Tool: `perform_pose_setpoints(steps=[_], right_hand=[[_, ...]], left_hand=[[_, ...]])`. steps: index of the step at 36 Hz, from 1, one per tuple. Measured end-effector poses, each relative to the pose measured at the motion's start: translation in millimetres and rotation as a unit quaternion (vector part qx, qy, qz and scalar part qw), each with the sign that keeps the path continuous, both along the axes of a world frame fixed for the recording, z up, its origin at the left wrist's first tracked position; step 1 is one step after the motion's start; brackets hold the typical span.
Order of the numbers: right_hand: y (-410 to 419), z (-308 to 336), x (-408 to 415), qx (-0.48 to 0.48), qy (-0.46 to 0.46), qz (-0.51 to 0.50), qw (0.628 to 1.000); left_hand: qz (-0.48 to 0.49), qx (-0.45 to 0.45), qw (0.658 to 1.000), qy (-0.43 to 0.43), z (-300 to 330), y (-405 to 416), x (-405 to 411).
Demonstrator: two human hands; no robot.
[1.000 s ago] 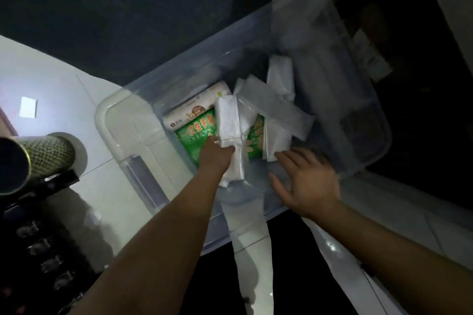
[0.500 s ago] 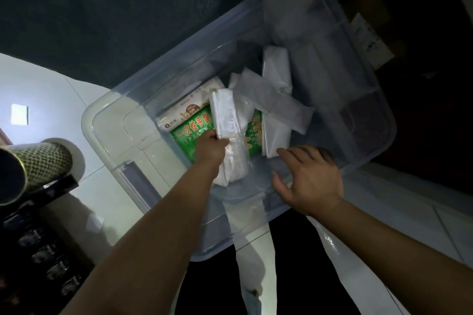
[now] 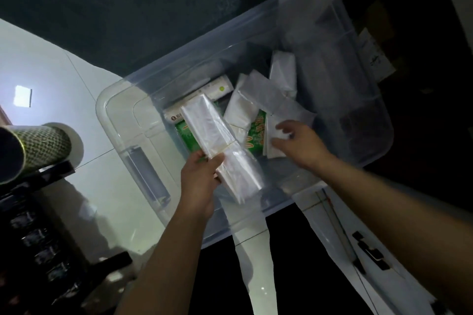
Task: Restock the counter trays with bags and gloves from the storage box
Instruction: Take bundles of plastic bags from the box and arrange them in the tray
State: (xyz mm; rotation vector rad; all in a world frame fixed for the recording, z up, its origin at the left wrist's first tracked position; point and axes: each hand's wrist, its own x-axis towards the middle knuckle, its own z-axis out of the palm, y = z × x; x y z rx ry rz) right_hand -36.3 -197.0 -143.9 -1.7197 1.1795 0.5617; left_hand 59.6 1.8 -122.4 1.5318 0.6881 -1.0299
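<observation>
A clear plastic storage box [image 3: 122, 135] stands on the white tiled floor. Inside lie several white bag bundles [image 3: 271, 94], a green glove packet [image 3: 257, 133] and a white roll-shaped pack [image 3: 217, 89]. My left hand [image 3: 199, 176] grips a long bundle of clear plastic bags [image 3: 212, 130] held by a rubber band, lifted above the box's contents. My right hand [image 3: 299, 143] reaches into the box and its fingers rest on a white bundle [image 3: 275, 151] at the near right; whether it grips it is unclear.
A green mesh-patterned cylinder [image 3: 38, 146] rests on a dark rack [image 3: 33, 238] at the left. Dark shelving [image 3: 409, 33] rises behind the box on the right. Black floor shows below the box between my arms.
My left hand has lifted the clear bag bundle up off the green packet. My right hand moved from the box's near edge deeper in, onto a white bundle.
</observation>
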Motion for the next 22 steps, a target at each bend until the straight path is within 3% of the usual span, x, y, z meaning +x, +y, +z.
perform_pose_setpoints(steps=[5,10,22], right_hand=[[-40.1,-53.5,41.9,-0.083,0.018,-0.005,0.996],[-60.5,-89.2,60.9,-0.107,0.095,0.111,0.984],[-62.7,-104.5,63.3,-0.142,0.102,0.138,0.975]], left_hand=[[0.025,-0.017,1.000,0.003,-6.3,-6.0,-3.3],[0.041,-0.032,0.999,0.010,-9.7,-9.0,-2.6],[0.066,-0.020,0.997,0.027,-6.8,2.9,-7.0]])
